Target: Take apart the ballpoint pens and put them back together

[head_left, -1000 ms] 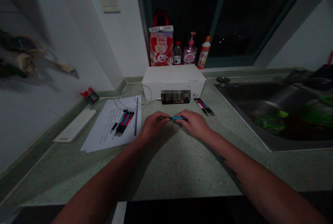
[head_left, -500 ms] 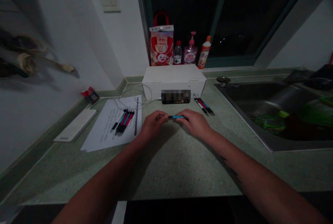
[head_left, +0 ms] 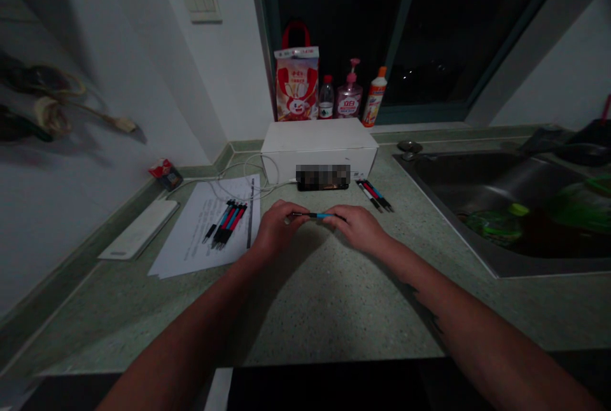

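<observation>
A blue and black pen (head_left: 324, 215) is held level between my two hands, above the counter. My left hand (head_left: 279, 225) pinches its black end, and my right hand (head_left: 356, 223) grips the other end, which the fingers partly hide. To the left, several pens (head_left: 226, 223) in black, red and blue lie in a bunch on printed paper sheets (head_left: 184, 239). A smaller group of pens (head_left: 375, 195) rests on the counter just beyond my right hand. A phone (head_left: 323, 186) leans against a white box (head_left: 315, 155) behind the held pen.
On the right a metal sink (head_left: 449, 233) is set into the speckled counter (head_left: 310, 322). A white flat case (head_left: 138, 229) and a small red packet (head_left: 165, 174) lie at the left. A white cable (head_left: 248, 191) runs to the phone. Bottles (head_left: 350, 99) stand behind the box.
My left fingers have shifted slightly on the pen, and more of its black end shows. The right hand has moved very little; the pens on the counter and paper are unchanged.
</observation>
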`<state>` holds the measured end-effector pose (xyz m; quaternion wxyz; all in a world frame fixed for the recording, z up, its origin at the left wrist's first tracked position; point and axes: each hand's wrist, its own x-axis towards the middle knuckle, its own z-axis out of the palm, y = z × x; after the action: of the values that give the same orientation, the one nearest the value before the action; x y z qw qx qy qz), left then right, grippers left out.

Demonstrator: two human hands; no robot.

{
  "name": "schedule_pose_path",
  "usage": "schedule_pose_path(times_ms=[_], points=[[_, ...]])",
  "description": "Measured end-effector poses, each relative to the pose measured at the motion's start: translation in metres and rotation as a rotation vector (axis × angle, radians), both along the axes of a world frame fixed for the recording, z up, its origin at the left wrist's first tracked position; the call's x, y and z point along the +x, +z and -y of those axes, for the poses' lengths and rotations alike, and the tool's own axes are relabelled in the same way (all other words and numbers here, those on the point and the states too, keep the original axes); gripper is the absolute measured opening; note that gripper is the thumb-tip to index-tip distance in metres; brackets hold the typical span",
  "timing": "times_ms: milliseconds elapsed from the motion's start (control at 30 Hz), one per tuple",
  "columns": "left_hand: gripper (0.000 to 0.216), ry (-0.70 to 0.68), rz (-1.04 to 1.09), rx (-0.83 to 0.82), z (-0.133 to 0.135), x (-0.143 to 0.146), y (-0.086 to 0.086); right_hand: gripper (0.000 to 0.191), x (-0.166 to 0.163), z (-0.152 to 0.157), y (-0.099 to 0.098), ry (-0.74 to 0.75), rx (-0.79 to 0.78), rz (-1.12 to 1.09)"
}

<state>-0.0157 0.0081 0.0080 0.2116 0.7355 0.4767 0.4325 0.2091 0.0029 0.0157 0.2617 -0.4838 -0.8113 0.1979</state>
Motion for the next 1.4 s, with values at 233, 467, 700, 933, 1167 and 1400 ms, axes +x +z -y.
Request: schedule_pose_path(times_ms=[233, 467, 700, 933, 1167, 1400], points=[[0.01, 0.074, 0.049, -0.164, -0.003, 0.006, -0.005, 0.026, 0.008, -0.013, -0.002, -0.193, -0.003, -0.484], [0.01, -0.152, 0.054, -0.317, 0.011, 0.016, -0.007, 0.033, 0.002, -0.013, -0.003, -0.092, -0.028, -0.728], [0.008, -0.263, 0.005, -0.309, 0.02, 0.021, -0.004, 0.046, -0.005, -0.01, -0.011, -0.027, -0.115, -0.781], [0.01, -0.307, -0.128, -0.334, 0.025, 0.024, -0.008, 0.036, -0.004, -0.008, -0.013, -0.023, -0.09, -0.617], [0.008, -0.296, -0.087, -0.315, 0.025, 0.027, -0.008, 0.051, -0.006, -0.006, -0.013, -0.051, -0.07, -0.6], [0.007, -0.292, -0.112, -0.279, 0.024, 0.024, -0.01, 0.045, -0.011, -0.004, -0.014, -0.038, -0.157, -0.687]])
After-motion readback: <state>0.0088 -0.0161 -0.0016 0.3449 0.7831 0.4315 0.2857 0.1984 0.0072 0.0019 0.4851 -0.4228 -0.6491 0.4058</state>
